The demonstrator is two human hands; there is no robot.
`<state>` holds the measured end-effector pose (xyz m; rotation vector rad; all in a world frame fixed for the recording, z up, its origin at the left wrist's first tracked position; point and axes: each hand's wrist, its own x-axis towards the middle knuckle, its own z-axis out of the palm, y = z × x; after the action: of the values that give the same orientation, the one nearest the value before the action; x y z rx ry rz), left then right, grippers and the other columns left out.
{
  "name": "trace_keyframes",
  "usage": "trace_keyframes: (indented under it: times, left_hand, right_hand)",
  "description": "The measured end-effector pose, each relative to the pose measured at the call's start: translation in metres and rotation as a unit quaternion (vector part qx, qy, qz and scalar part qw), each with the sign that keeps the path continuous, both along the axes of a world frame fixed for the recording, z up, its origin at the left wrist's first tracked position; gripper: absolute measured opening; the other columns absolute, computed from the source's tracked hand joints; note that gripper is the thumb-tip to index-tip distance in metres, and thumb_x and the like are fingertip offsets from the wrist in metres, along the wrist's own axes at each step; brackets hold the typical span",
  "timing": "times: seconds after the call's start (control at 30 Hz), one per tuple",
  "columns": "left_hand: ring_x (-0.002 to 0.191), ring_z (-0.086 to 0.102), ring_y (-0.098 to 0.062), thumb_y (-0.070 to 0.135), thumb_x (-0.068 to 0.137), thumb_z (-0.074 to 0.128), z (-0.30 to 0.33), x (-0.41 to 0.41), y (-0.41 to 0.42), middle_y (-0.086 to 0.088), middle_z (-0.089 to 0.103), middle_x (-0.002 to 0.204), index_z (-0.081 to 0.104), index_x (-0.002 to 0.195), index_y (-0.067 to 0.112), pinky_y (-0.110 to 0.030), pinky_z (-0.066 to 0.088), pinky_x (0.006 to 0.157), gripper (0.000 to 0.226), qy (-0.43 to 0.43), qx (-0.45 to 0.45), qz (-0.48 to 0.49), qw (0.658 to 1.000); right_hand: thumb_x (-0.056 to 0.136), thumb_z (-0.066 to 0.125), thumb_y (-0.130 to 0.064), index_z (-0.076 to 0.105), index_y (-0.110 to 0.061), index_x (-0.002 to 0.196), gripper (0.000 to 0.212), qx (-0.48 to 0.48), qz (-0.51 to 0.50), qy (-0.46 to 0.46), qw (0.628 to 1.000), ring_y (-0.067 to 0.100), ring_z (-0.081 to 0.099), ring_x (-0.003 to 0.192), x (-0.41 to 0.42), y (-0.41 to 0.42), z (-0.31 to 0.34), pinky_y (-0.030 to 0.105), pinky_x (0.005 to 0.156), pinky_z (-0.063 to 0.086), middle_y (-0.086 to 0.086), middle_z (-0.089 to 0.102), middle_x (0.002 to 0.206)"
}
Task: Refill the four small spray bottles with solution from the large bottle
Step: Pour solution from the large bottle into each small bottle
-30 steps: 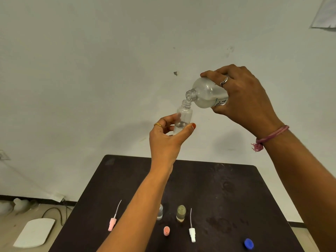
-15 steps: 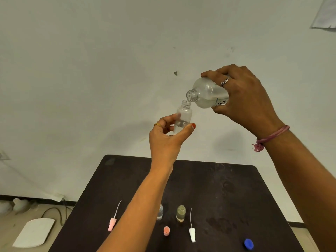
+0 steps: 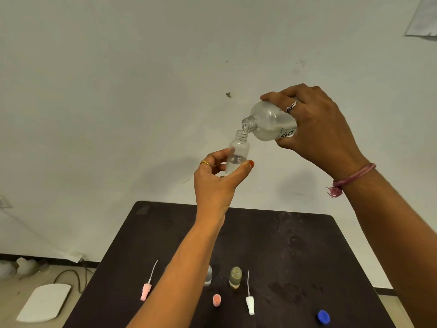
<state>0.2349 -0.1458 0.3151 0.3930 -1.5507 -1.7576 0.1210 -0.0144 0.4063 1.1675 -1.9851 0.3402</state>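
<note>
High above the table, my left hand (image 3: 216, 181) pinches a small clear bottle (image 3: 238, 151) upright between thumb and fingers; some liquid sits in its lower part. My right hand (image 3: 314, 129) grips the large clear bottle (image 3: 269, 123), tipped to the left with its open mouth right at the small bottle's neck. On the dark table (image 3: 295, 252) stand a small clear bottle (image 3: 208, 275), partly behind my left forearm, and a small yellowish bottle (image 3: 235, 276). A pink spray head (image 3: 146, 290) and a white spray head (image 3: 250, 304) lie flat with their tubes pointing away.
A small pink cap (image 3: 216, 299) and a blue cap (image 3: 323, 316) lie near the table's front. On the floor at the left are a white flat board (image 3: 45, 303) and a dark cable (image 3: 71, 275). A plain white wall stands behind the table.
Both hands and both bottles hold almost the same position; the large bottle stays tipped over the small one.
</note>
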Motion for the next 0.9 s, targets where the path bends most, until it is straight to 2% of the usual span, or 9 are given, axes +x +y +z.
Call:
trace_keyframes:
  times: [0.9]
  left_hand:
    - [0.094, 0.061, -0.009, 0.025, 0.070, 0.084, -0.0009, 0.0003, 0.0006, 0.009, 0.068, 0.104, 0.066, 0.110, 0.022, -0.007, 0.048, 0.065, 0.044, 0.001, -0.001, -0.003, 1.000]
  right_hand:
    - [0.063, 0.080, -0.009, 0.055, -0.021, 0.130, 0.073, 0.005, 0.001, 0.002, 1.000, 0.033, 0.054, 0.099, 0.0004, -0.0004, -0.0002, 0.044, 0.081, 0.047, 0.011, 0.059, 0.113]
